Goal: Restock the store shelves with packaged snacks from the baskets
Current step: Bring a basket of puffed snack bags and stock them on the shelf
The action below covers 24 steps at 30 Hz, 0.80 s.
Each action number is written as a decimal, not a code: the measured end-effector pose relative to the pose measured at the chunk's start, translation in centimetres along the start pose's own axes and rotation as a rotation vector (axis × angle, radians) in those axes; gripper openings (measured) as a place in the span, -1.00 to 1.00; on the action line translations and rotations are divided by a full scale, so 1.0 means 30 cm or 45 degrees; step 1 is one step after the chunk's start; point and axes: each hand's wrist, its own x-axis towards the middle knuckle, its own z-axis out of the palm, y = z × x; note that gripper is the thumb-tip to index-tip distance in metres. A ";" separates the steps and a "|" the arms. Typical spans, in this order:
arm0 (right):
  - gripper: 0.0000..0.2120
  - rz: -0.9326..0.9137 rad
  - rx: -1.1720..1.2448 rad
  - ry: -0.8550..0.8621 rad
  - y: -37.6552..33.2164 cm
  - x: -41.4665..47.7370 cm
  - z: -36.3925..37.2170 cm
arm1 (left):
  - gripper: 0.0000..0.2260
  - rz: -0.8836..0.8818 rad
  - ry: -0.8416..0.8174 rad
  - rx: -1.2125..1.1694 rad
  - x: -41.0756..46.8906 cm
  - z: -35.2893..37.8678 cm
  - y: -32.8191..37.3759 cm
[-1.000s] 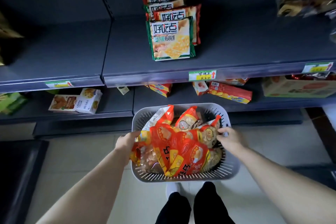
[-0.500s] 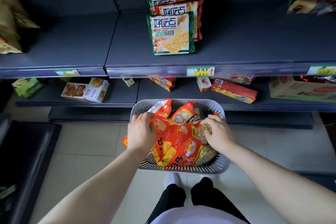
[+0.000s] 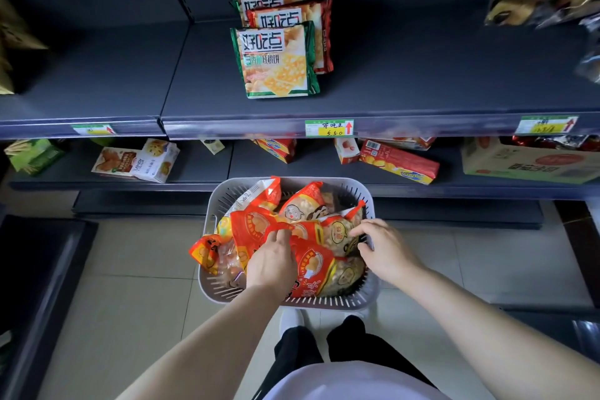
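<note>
A second ago our hands sat at the two sides of the basket; now both are in the load. Our left hand has moved to the middle of the heap, and its fingers curl round the top fold of a red packet — a grip, as we read it. Our right hand is at the right edge, fingers bent over a pale-fronted packet by the rim; we cannot tell whether it pinches the packet or the rim. Every packet lies in the basket, below the shelf where biscuit packs stand in one row. We judge the picking has begun — nothing is lifted out yet.
</note>
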 end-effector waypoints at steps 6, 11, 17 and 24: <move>-0.73 -0.035 -0.022 -0.054 0.010 0.004 -0.018 | -0.92 -0.044 -0.180 0.025 -0.013 0.008 0.046; -0.59 -0.111 -0.130 -0.186 0.010 0.014 -0.026 | -0.95 0.132 -0.147 -0.064 -0.053 -0.027 0.076; -0.30 -0.171 -0.202 -0.362 -0.023 0.044 -0.038 | -0.89 0.410 0.067 -0.063 -0.122 -0.105 0.105; -0.53 -0.146 -0.022 -0.384 -0.036 0.060 -0.012 | -0.94 0.571 0.542 -0.184 -0.016 -0.336 0.204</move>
